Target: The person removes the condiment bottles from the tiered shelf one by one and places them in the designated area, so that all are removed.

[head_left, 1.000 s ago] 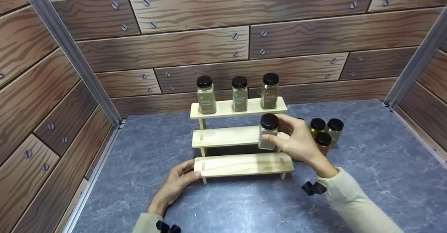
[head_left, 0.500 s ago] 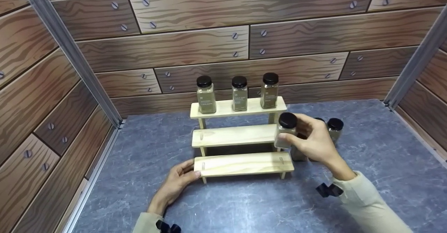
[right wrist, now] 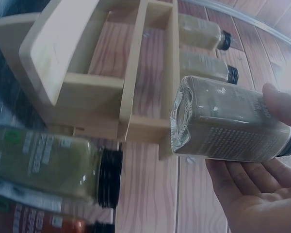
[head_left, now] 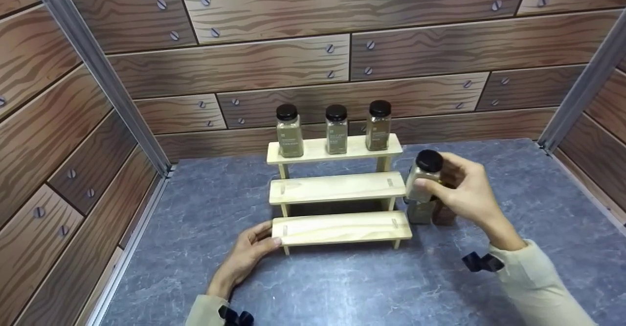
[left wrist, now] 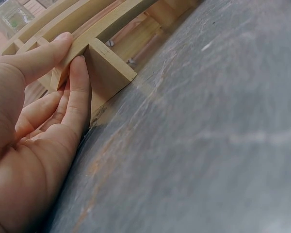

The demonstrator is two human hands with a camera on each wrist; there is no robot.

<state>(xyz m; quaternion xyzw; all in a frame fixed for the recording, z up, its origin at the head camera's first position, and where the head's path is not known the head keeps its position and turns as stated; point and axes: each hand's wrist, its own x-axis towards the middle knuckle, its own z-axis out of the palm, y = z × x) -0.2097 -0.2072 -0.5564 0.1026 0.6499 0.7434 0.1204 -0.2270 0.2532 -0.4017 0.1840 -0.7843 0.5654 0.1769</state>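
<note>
A three-step wooden rack (head_left: 337, 187) stands on the dark marbled tabletop. My left hand (head_left: 247, 255) pinches the left end of its lowest step between thumb and fingers, as the left wrist view also shows (left wrist: 43, 102). Beyond the rack's right end, my right hand (head_left: 467, 191) holds a clear square spice jar (head_left: 424, 182) with a black lid. Thumb and fingers grip the jar's opposite sides, and it is raised and slightly tilted. Behind and below it stand a greenish jar (head_left: 419, 212) and a reddish jar (head_left: 444, 212), partly hidden by the hand.
On the rack's top step stand three black-lidded jars: a left one (head_left: 290, 138), a middle one (head_left: 337, 135) and a browner right one (head_left: 379, 130). Wood-patterned panels (head_left: 274, 67) wall in the back and sides. Other jars at the right are hidden behind my right hand.
My right hand has carried the jar rightward, from in front of the middle step to past the rack's right end. The left hand keeps its place on the lowest step.
</note>
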